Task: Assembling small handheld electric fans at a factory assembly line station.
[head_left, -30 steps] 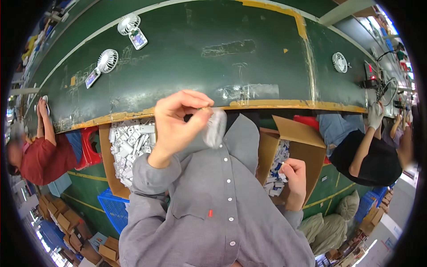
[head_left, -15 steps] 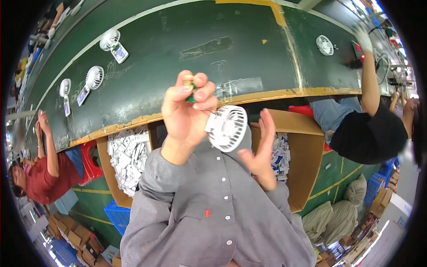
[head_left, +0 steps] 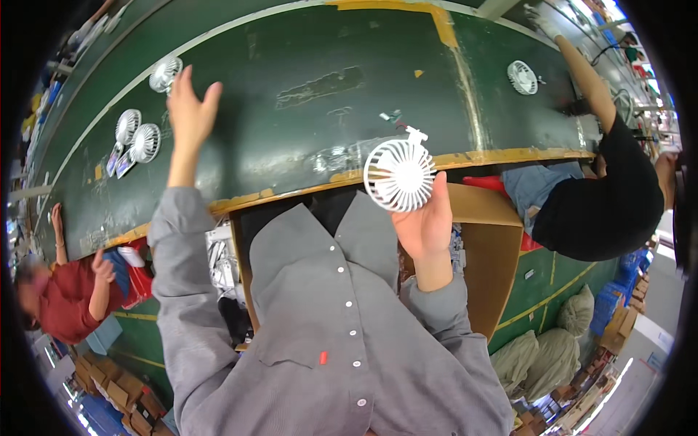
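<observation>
In my right hand (head_left: 427,227) is a white fan head (head_left: 400,176), its round slatted cage held by the lower rim above the table's near edge. Thin wires run from its white neck to a small green circuit board (head_left: 391,116) over the table. My left hand (head_left: 193,115) is stretched out over the far left of the table, thumb and fingers apart. Just beyond its fingertips lies a white fan (head_left: 165,74), whose lower part my hand hides. I cannot tell whether they touch.
Two white fans (head_left: 145,142) lie close together on the green table (head_left: 254,138); another fan (head_left: 522,78) is at right. A cardboard box (head_left: 483,269) stands by my right arm. People work on both sides: a red sleeve (head_left: 73,305) left, a black sleeve (head_left: 611,196) right.
My left hand has let go of the circuit board and moved far left. My right hand, open before, now holds the fan head. Two fans at left lie closer together.
</observation>
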{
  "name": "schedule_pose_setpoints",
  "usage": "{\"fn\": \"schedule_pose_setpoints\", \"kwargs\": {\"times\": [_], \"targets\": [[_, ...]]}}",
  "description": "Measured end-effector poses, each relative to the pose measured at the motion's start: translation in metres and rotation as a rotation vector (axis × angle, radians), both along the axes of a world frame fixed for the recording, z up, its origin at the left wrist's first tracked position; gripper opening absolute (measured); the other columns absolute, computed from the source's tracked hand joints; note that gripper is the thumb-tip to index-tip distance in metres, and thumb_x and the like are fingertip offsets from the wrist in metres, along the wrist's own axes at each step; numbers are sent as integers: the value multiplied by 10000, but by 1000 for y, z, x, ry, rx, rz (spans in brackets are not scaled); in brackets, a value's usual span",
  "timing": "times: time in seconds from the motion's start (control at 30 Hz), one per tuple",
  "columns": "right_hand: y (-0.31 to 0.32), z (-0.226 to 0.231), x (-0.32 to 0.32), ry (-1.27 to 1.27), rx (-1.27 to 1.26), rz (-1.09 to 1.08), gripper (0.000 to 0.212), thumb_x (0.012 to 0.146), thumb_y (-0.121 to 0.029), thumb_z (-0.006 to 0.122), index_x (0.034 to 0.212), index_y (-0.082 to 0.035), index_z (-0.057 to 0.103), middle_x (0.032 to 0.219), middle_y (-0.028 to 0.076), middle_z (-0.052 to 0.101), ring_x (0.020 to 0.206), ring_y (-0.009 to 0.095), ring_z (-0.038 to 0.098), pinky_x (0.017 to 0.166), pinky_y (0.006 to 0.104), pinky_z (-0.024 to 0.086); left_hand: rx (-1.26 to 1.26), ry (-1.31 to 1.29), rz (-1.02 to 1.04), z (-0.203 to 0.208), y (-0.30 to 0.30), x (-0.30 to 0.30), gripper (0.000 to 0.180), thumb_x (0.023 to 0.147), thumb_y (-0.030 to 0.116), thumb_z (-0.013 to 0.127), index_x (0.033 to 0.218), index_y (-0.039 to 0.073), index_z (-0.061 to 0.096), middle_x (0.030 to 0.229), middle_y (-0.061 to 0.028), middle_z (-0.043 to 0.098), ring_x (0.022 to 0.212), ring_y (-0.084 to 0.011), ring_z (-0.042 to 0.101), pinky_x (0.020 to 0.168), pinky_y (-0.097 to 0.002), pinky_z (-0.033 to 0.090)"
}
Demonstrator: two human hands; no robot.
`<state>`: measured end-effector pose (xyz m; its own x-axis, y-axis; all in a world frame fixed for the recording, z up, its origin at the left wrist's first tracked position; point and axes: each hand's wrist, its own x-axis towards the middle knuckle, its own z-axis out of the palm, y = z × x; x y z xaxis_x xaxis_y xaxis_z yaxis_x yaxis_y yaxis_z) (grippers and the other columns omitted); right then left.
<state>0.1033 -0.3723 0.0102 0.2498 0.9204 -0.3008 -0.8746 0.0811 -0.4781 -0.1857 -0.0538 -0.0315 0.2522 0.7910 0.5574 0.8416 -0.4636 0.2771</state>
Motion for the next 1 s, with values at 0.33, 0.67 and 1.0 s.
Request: {"fn": "schedule_pose_setpoints", "kwargs": {"times": [0.33, 0.67, 1.0], "targets": [[5, -26, 89, -65, 79, -178, 526, 1024, -415, 368, 1396, -47, 413, 1353, 122, 527, 1213, 270, 530, 1010, 422, 443, -150, 340, -26, -8, -37, 28, 434, 892, 345, 604, 1237, 82, 591, 1278, -142, 555, 1157, -365, 507, 913, -454, 475], [19, -37, 138, -1367, -302, -190, 215, 981, -176, 550, 1096, 3, 582, 1026, 66, 597, 946, 158, 546, 873, 286, 426, -99, 255, -510, 15, -87, 83, 444, 709, 21, 620, 1144, 110, 635, 1220, -65, 571, 1208, -267, 491, 956, -436, 425], [81, -70, 231, -2605, -586, -531, 460, 873, -213, 613, 1255, 24, 512, 1257, 242, 522, 1182, 411, 474, 1022, 480, 363, -360, 131, -565, 36, -107, 96, 449, 767, 74, 625, 1214, 95, 589, 1191, -61, 585, 1155, -271, 521, 928, -420, 455]]}}
